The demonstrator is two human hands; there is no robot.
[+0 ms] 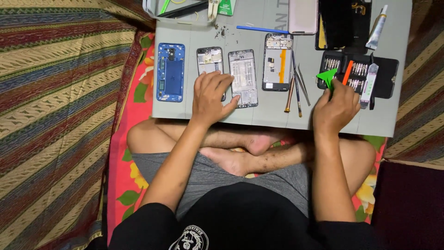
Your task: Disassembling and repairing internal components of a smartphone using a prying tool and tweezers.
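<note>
A: Left hand [210,96] lies flat, fingers spread, on the second phone frame [210,62] in the row, lower half covered. Right hand [336,109]?

B: Pinches a green triangular pick [328,77] between thumb and fingertips, right beside the open screwdriver-bit case [358,75].

A: Where does the frame sit?

B: On the grey mat [194,32] over the person's lap, between the blue phone frame [170,72] and a third bare frame [243,76]. Long axis runs away from the person, camera end at the far side.

A: Pick direction?

B: One corner points left, toward the frames (rest hidden by fingers).

A: Risks?

B: The mat rests on crossed legs, so a knee shift could probably tilt it and roll the loose tweezers [303,83] and screwdrivers [290,92] off. A pick forced in hard might crack a thin frame edge.
</note>
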